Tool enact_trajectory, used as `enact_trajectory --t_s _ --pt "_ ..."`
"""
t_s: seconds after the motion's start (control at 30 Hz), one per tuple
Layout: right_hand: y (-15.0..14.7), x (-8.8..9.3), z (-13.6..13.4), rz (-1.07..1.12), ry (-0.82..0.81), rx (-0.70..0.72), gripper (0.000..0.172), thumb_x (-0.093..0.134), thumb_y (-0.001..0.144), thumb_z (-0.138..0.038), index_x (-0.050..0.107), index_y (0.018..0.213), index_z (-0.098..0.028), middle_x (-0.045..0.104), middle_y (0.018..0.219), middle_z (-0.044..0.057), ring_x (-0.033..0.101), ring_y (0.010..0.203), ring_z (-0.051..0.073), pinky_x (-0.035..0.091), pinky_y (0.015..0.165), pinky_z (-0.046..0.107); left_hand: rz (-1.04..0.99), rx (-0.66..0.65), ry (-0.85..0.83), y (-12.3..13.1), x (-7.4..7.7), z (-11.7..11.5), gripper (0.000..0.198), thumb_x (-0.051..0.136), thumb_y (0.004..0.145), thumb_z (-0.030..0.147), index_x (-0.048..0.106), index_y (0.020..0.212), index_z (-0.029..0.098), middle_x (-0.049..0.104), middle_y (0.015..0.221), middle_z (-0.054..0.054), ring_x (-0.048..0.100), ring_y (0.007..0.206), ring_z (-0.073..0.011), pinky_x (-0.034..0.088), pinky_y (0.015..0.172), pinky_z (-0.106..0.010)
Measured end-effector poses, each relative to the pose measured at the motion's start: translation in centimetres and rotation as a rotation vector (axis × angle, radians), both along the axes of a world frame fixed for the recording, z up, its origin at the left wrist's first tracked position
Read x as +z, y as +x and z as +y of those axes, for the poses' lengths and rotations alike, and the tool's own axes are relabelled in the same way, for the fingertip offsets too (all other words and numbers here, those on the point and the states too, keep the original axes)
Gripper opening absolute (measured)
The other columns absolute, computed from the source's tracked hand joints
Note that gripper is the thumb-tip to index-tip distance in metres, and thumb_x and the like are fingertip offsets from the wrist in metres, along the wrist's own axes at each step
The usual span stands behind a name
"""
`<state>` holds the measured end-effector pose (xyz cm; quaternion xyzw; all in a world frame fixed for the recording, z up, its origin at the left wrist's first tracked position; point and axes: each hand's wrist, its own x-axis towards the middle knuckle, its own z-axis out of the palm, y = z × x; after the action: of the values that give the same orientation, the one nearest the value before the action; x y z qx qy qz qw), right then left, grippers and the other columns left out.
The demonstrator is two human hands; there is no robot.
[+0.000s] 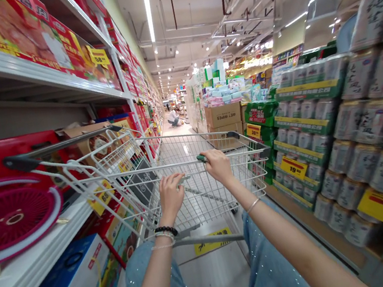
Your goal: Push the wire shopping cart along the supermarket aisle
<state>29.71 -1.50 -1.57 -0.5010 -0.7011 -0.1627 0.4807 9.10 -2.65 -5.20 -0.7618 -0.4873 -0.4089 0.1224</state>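
A wire shopping cart [166, 167] stands across the aisle before me, turned sideways, its dark handle [66, 145] off to the left. My right hand [218, 164] is closed over the cart's near top rail. At its fingertips shows a small dark green piece [201, 158], whose kind I cannot make out. Just below that rail, my left hand [171, 194] is held against or close to the wire side, fingers stretched out and holding nothing; contact is unclear. The wire basket shows the floor through it.
Shelves with red gift boxes [58, 43] and a magenta round fan [15, 219] line the left side. Stacked beer cans [350, 160] with yellow price tags rise on the right. Wet-wipes cartons [222, 115] stand ahead. A person [173, 118] crouches far down the aisle.
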Motion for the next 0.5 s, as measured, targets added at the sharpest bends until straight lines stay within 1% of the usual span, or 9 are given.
enact_trajectory --t_s 0.03,0.07,0.1,0.17,0.23,0.3,0.37,0.43,0.5 --pt "1.0 -0.2 0.0 -0.002 0.003 0.017 0.043 0.046 0.075 -0.004 0.070 0.107 -0.019 0.074 0.108 0.007 0.063 0.105 0.021 0.044 0.098 0.033 0.010 -0.019 0.008 -1.3 0.4 0.1 0.042 0.047 0.078 0.010 0.071 0.110 0.023 0.069 0.111 -0.006 0.060 0.109 -0.0219 0.037 0.113 -0.045" --pt "2.1 -0.4 0.0 0.011 0.000 0.015 0.043 0.046 0.074 -0.005 0.070 0.106 -0.019 0.074 0.108 0.006 0.064 0.104 0.021 0.045 0.097 0.033 0.004 0.001 0.036 -2.7 0.7 0.2 0.041 0.046 0.078 0.010 0.071 0.109 0.022 0.068 0.110 -0.006 0.060 0.109 -0.0216 0.039 0.110 -0.042" --pt "3.1 -0.6 0.0 0.042 -0.007 -0.010 0.043 0.046 0.073 -0.005 0.071 0.105 -0.019 0.074 0.107 0.006 0.064 0.103 0.021 0.046 0.095 0.033 -0.007 0.058 0.077 -4.1 1.0 0.2 0.040 0.046 0.079 0.011 0.072 0.107 0.022 0.068 0.110 -0.006 0.060 0.109 -0.0218 0.039 0.111 -0.043" --pt "4.7 -1.0 0.2 0.121 -0.021 -0.097 0.042 0.045 0.072 -0.005 0.072 0.101 -0.019 0.075 0.103 0.007 0.065 0.099 0.022 0.047 0.092 0.034 -0.042 0.226 0.154 -6.8 1.3 0.0 0.037 0.046 0.081 0.012 0.072 0.105 0.022 0.068 0.112 -0.007 0.059 0.110 -0.0236 0.029 0.117 -0.048" --pt "4.9 -1.2 0.4 0.185 -0.022 -0.175 0.041 0.044 0.072 -0.005 0.072 0.099 -0.017 0.075 0.102 0.009 0.065 0.099 0.023 0.046 0.093 0.034 -0.039 0.331 0.152 -8.5 1.2 -0.3 0.038 0.047 0.082 0.013 0.072 0.107 0.024 0.068 0.114 -0.006 0.057 0.115 -0.0260 0.018 0.120 -0.055" --pt "3.8 -1.2 0.5 0.212 -0.022 -0.215 0.040 0.044 0.073 -0.004 0.073 0.098 -0.016 0.075 0.102 0.010 0.065 0.099 0.023 0.045 0.096 0.035 -0.003 0.357 0.094 -9.2 0.9 -0.5 0.042 0.047 0.081 0.011 0.070 0.113 0.025 0.068 0.118 -0.006 0.053 0.122 -0.0281 0.013 0.120 -0.059" --pt "1.5 -1.0 0.5 0.209 -0.026 -0.218 0.039 0.044 0.075 -0.003 0.072 0.099 -0.015 0.074 0.101 0.010 0.065 0.101 0.023 0.043 0.100 0.035 0.015 0.361 0.037 -9.0 0.7 -0.5 0.046 0.047 0.079 0.010 0.069 0.116 0.025 0.067 0.121 -0.007 0.049 0.128 -0.0288 0.015 0.120 -0.058" --pt "-1.7 -0.6 0.4 0.174 -0.020 -0.185 0.039 0.044 0.077 -0.003 0.071 0.102 -0.015 0.074 0.105 0.011 0.064 0.105 0.024 0.041 0.104 0.037 0.001 0.381 0.019 -8.3 0.7 -0.5 0.047 0.048 0.077 0.010 0.070 0.116 0.025 0.066 0.123 -0.007 0.048 0.129 -0.0287 0.017 0.120 -0.056" --pt "-5.6 -0.2 0.4 0.102 0.003 -0.115 0.039 0.046 0.079 -0.004 0.069 0.110 -0.014 0.072 0.114 0.012 0.062 0.112 0.025 0.040 0.107 0.039 -0.015 0.395 0.026 -7.7 0.7 -0.4 0.045 0.050 0.076 0.011 0.070 0.114 0.024 0.066 0.123 -0.007 0.047 0.129 -0.0290 0.019 0.120 -0.054"
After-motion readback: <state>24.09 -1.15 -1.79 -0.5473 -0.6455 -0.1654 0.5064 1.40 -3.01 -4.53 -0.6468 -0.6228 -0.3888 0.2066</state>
